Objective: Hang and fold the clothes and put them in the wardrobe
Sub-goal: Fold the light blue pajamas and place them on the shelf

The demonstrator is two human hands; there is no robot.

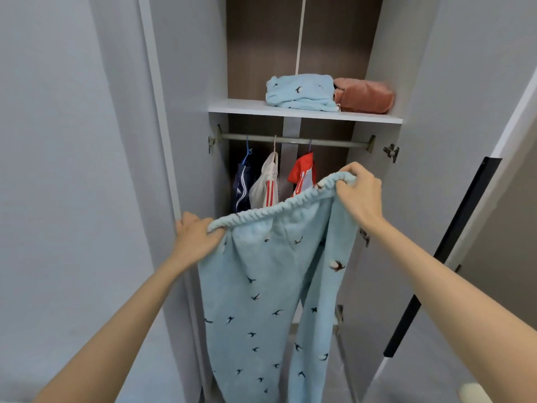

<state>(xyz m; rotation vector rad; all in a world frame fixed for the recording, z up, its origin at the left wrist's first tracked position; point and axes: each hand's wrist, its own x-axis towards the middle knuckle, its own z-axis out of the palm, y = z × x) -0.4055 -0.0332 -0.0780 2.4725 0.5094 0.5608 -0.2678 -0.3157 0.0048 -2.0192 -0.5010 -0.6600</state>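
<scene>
Light blue fleece trousers (261, 286) with a dark bird print hang full length in front of the open wardrobe. My left hand (194, 238) grips the left end of their elastic waistband. My right hand (359, 196) grips the right end, held higher, so the waistband slopes up to the right. Both legs dangle down past the bottom of the view. Behind them the wardrobe rail (293, 140) carries three hung garments: a navy one (242, 184), a white one with red stripes (266, 187) and a red one (303, 173).
The white shelf (232, 107) above the rail holds a folded light blue garment (300, 91) and a folded pink one (364, 96). Grey wardrobe doors stand open at the left (186, 112) and right (436, 141), the right one with a black handle strip (441, 257).
</scene>
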